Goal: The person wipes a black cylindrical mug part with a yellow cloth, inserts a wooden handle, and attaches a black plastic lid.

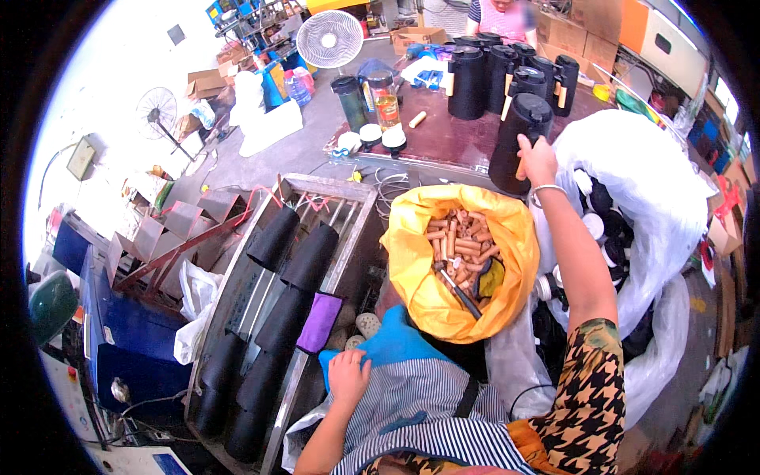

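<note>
My right hand (pixel 539 161) reaches forward to the table and is closed around the wooden handle of a black kettle-like pot (pixel 514 142). That pot is upright at the table's near right edge. Low in front of my body, my left hand (pixel 347 377) rests against the blue cloth (pixel 404 339) over my lap, fingers loosely extended and holding nothing. Between my arms stands a yellow bag (pixel 412 297) of wooden handles (pixel 467 242), with a screwdriver-like tool (pixel 461 291) lying on top.
More black pots (pixel 467 83) stand on the dark red table (pixel 443 146), near bottles and a cup. A metal rack (pixel 360 214) at left holds black cylinders (pixel 286 317) and a purple cloth (pixel 320 322). Plastic bags (pixel 657 182) of black parts sit right. Another person (pixel 507 20) is beyond the table.
</note>
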`<state>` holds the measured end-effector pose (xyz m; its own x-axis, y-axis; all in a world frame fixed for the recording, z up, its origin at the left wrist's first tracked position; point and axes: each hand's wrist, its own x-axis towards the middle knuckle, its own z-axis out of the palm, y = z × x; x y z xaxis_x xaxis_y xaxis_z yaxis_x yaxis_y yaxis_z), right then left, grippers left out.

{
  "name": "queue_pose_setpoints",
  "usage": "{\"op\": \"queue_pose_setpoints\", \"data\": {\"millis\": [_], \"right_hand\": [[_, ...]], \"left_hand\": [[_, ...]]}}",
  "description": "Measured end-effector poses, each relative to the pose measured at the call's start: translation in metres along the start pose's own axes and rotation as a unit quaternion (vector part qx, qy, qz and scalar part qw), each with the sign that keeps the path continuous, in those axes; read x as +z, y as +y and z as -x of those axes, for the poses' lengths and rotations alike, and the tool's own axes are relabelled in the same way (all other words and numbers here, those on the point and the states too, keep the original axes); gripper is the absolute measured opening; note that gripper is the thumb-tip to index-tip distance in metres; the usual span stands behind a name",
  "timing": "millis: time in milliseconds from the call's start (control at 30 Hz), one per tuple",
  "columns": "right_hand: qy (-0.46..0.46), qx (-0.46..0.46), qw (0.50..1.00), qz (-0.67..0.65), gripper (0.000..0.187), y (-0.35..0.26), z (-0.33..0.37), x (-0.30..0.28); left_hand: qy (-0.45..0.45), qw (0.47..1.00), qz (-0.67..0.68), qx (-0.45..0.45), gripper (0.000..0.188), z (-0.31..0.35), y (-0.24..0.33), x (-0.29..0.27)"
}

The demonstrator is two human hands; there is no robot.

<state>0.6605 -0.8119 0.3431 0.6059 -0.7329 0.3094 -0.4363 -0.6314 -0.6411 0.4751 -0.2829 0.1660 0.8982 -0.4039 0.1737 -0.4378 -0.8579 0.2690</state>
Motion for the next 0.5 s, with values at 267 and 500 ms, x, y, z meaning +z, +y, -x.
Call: {"op": "queue_pose_setpoints", "data": {"millis": [267, 500], "right_hand": [[0.039, 0.006, 0.998, 0.044, 0.054, 0.009, -0.097, 0.073], [0.01, 0.028, 0.991, -0.131, 0.051, 0.11, -0.186, 0.139]], "left_hand": [[-0.003, 0.998, 0.012, -0.059, 0.021, 0.002, -0.018, -0.01], [0.036, 0.995, 0.07, -0.065, 0.02, -0.006, -0.025, -0.009]]}}
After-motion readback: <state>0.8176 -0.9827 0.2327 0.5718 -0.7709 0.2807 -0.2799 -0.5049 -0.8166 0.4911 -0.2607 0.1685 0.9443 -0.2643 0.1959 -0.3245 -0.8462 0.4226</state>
